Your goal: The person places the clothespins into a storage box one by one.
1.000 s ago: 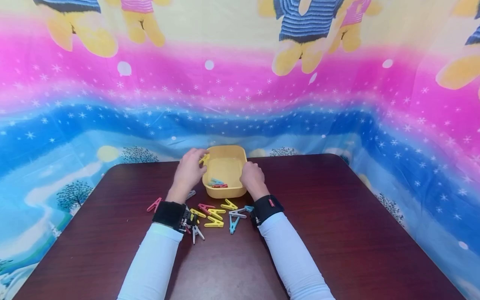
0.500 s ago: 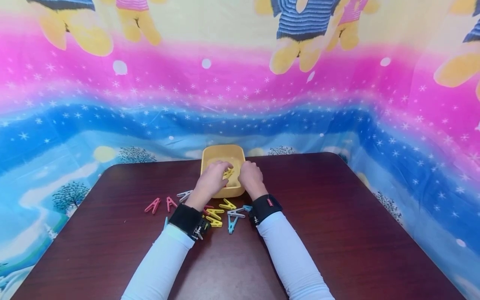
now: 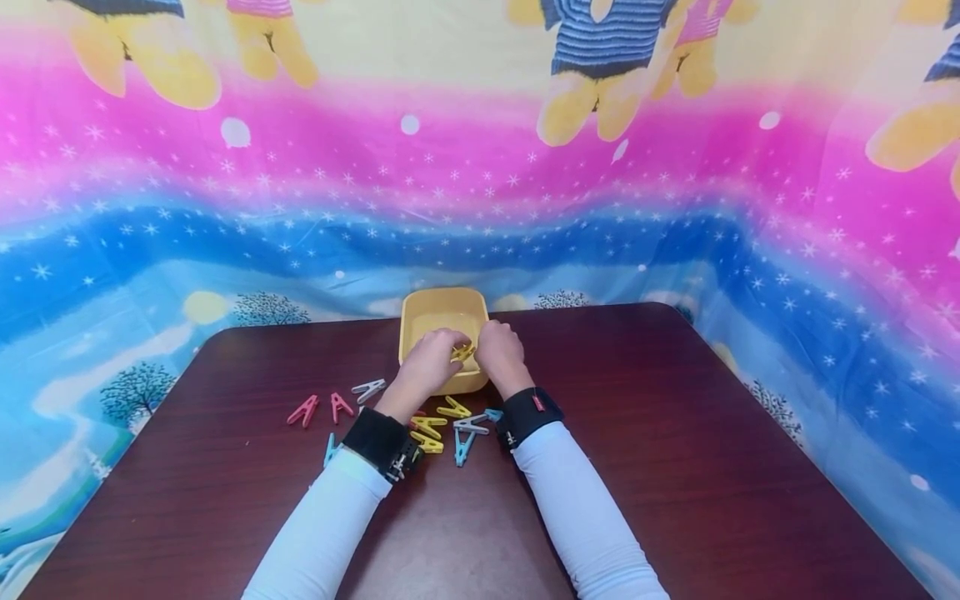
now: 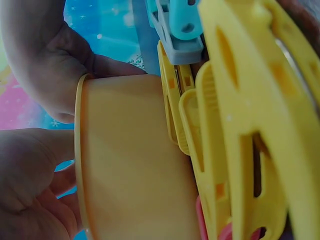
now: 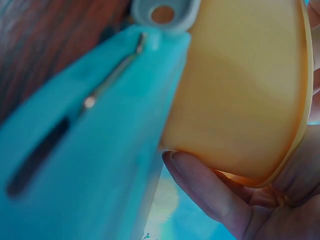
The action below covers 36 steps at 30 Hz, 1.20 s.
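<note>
The left arm (image 3: 318, 533) reaches forward and slants to the right; the right arm (image 3: 592, 521) reaches forward and slants to the left. The left hand (image 3: 427, 364) shows its back upward, thumb and fingers bent as in a pinch. Just beside it, the right hand (image 3: 501, 350) grips with curled fingers.

Bright head view, soft glare on tabletop (image 3: 465, 533), blue clothespin (image 5: 110, 150) apparently unfocused

Tub (image 3: 465, 382): smooth, matt-looking plastic is being shown.
Clips (image 4: 250, 90): smooth plastic is being paired with shiny metal wire (image 5: 115, 76).
Worktop (image 3: 675, 467): glossy, wood-like finish is being lit.
</note>
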Available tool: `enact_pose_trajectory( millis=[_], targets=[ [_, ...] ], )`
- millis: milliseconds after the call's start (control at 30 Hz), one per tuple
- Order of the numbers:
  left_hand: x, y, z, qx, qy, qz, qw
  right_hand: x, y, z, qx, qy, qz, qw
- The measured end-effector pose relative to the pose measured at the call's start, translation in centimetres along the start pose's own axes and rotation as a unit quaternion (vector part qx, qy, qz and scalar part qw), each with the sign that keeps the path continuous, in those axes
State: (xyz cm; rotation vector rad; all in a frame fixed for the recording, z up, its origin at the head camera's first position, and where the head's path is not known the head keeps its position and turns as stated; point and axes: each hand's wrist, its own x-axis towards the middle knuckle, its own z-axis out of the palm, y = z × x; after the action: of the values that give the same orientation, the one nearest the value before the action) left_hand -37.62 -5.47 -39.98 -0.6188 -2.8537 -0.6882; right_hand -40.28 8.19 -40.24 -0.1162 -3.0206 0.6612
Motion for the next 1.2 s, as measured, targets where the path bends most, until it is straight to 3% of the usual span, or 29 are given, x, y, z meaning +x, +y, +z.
enact_pose_trajectory(
  millis=[767, 1200],
  targets=[
    [0.05, -0.59, 0.03, -0.046, -0.021, -0.01, 0.9987, -0.02, -0.33, -0.25, -0.001, 0.002, 0.001, 1.0],
    [0.11, -0.7, 0.03, -0.031, -0.024, -0.005, 0.9992, -0.2, -0.25, -0.12, -0.007, 0.004, 0.003, 1.0]
  ],
)
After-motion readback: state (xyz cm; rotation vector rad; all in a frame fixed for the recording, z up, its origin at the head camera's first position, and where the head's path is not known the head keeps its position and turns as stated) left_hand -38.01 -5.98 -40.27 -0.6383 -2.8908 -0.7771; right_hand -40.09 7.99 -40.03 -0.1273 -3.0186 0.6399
